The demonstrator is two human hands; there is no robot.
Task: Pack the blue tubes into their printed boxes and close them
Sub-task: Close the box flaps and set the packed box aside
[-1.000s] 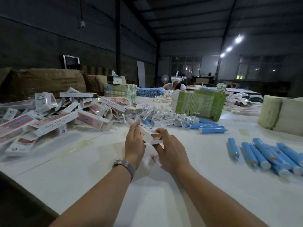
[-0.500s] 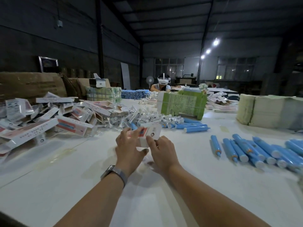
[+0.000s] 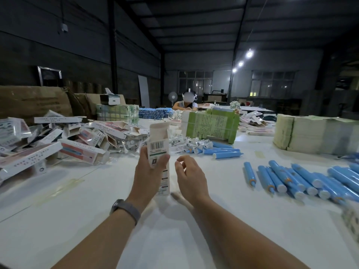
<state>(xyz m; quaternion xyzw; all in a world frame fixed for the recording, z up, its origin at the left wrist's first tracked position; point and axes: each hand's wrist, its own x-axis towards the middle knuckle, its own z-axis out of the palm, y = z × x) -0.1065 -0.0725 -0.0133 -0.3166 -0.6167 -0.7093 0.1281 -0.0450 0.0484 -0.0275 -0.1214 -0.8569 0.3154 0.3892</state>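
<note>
We held the printed box (image 3: pixel 158 152) upright in our left hand (image 3: pixel 148 172), the grip clasped around its lower half with the thumb across the face just below the barcode. The top flap of the box stood open, and the lower end stood just above the counter (image 3: pixel 97 220). Our right hand (image 3: pixel 189 176) hovered just beside the box, apart from it, its grip released and the fingers loosely curled around nothing. A watch (image 3: pixel 125 208) sat on the left wrist.

To the right, a row of blue tubes (image 3: pixel 295 178) lay side by side on the counter, well apart from both hands. A smaller group of tubes (image 3: pixel 223 151) lay beyond the box, near a green-printed bundle (image 3: pixel 210 126). To the left, a heap of printed cartons (image 3: pixel 64 140) lay in disorder. A stack of folded sheets (image 3: pixel 314 134) stood at the far right. Another person (image 3: pixel 186 102) sat at the far end of the counter.
</note>
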